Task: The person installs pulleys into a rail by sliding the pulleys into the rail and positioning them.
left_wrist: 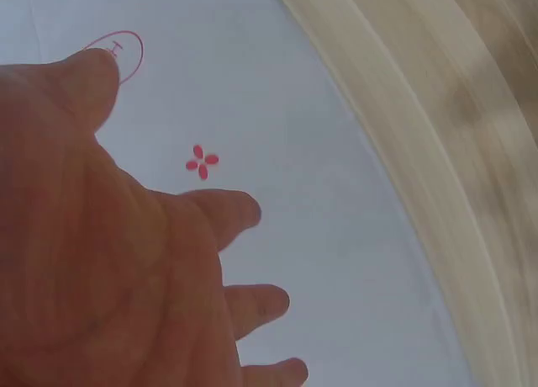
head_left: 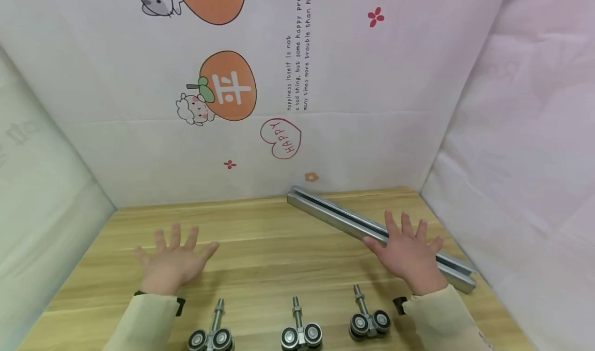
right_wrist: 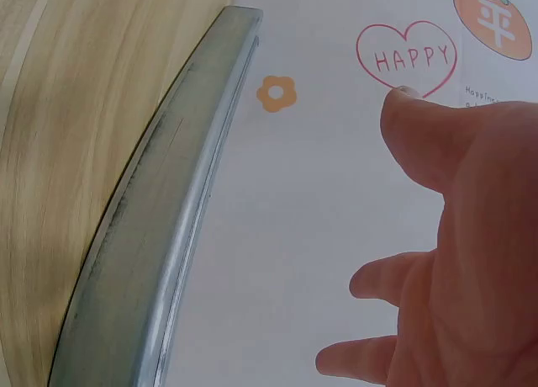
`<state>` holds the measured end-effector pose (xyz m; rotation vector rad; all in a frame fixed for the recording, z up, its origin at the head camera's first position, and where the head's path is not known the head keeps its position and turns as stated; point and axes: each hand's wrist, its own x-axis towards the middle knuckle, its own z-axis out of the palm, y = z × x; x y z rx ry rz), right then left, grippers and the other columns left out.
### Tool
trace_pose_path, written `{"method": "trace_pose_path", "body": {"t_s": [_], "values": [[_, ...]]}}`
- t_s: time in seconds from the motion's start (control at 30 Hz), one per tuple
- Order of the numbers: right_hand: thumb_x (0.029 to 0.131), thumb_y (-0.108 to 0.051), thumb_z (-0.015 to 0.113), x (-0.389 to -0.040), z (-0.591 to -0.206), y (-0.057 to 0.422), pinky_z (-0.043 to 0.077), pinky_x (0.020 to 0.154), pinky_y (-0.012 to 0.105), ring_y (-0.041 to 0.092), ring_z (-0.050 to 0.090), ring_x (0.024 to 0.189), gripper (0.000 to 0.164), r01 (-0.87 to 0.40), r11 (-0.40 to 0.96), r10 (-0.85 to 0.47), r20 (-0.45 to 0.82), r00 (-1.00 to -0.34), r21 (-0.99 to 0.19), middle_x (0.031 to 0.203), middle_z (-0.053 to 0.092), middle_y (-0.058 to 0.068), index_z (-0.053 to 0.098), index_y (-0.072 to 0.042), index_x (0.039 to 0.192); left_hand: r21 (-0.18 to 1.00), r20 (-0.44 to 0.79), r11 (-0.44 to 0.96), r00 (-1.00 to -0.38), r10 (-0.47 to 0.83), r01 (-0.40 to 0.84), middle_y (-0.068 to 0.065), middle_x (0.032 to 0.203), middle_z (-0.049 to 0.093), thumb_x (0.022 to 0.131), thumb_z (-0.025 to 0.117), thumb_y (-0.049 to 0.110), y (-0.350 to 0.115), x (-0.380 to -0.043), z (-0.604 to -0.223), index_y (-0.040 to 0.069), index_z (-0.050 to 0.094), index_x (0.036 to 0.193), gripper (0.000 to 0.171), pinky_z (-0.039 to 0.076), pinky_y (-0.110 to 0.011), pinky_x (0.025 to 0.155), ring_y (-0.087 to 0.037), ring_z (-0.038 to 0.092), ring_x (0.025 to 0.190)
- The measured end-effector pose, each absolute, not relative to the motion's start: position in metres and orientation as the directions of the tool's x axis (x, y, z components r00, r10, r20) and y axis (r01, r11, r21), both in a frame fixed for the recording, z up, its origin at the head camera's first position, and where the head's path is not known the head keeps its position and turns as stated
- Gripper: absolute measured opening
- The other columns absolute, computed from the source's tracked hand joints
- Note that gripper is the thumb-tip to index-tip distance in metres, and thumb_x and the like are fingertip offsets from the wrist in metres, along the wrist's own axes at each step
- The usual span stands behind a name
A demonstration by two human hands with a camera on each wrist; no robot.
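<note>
My left hand (head_left: 172, 263) hovers over the left side of the wooden table, fingers spread and holding nothing. On the right, my right hand (head_left: 409, 253), fingers also spread, overlaps a slotted metal rail (head_left: 339, 217) in the head view. The rail lies diagonally from the back middle toward the right edge. In the right wrist view the rail (right_wrist: 160, 202) runs beside the hand, apart from the fingers. Along the front sit three roller trolleys with threaded bolts pointing away: a left trolley (head_left: 214, 333), a middle trolley (head_left: 299, 330) and a right trolley (head_left: 367, 320).
A white printed cloth (head_left: 353, 144) hangs behind the wooden table (head_left: 241, 237), with plain-looking cloth walls at left and right (head_left: 525, 175). Dark bands (head_left: 180, 306) show at both cuffs. The left and middle trolleys are partly cut off by the frame's lower edge.
</note>
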<state>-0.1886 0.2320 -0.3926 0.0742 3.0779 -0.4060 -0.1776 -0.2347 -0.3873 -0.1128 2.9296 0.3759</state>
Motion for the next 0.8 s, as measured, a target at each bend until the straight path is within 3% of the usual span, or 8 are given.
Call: {"method": "trace_pose_path", "body": {"t_s": [0.17,0.43,0.6,0.8], "values": [[0.082,-0.090,0.026,-0.188,-0.393,0.237,-0.010,0.088,0.084,0.065,-0.012,0.133,0.114,0.060,0.966,0.051,-0.044,-0.998,-0.251,0.156,0.001,0.036,0.013,-0.007,0.160,0.275,-0.192,0.961,-0.981,0.022,-0.033,-0.027,0.161,-0.006,0.087,0.014,0.086,-0.229,-0.192,-0.390,0.010,0.010,0.160,0.105,-0.022,-0.077,0.089,-0.055,-0.018,0.139],[0.082,-0.090,0.027,-0.187,-0.392,0.247,-0.007,0.087,0.086,0.068,-0.009,0.132,0.114,0.078,0.971,0.070,-0.046,-0.996,-0.228,0.156,0.000,0.038,0.012,-0.006,0.159,0.267,-0.016,0.935,-0.969,0.247,0.234,-0.021,0.163,0.011,0.097,0.027,0.073,-0.219,-0.224,-0.395,0.009,0.013,0.160,0.092,-0.003,-0.077,0.101,-0.049,0.004,0.145],[0.081,-0.090,0.027,-0.185,-0.394,0.260,-0.004,0.085,0.087,0.073,-0.009,0.127,0.118,0.118,0.962,0.103,-0.075,-0.992,-0.245,0.153,-0.003,0.041,0.009,-0.004,0.159,0.239,0.060,0.902,-0.933,0.355,0.359,-0.020,0.162,0.016,0.101,0.043,0.059,-0.204,-0.248,-0.395,0.010,0.018,0.160,0.080,0.009,-0.071,0.108,-0.046,0.011,0.145],[0.084,-0.087,0.033,-0.183,-0.397,0.278,0.005,0.085,0.088,0.081,-0.003,0.119,0.120,0.183,0.952,0.157,-0.124,-0.980,-0.247,0.147,-0.006,0.048,0.010,0.008,0.155,0.235,0.040,0.862,-0.890,0.454,0.450,-0.020,0.163,0.015,0.100,0.054,0.052,-0.184,-0.275,-0.391,0.008,0.023,0.159,0.080,0.013,-0.057,0.114,-0.042,0.012,0.147]]}}
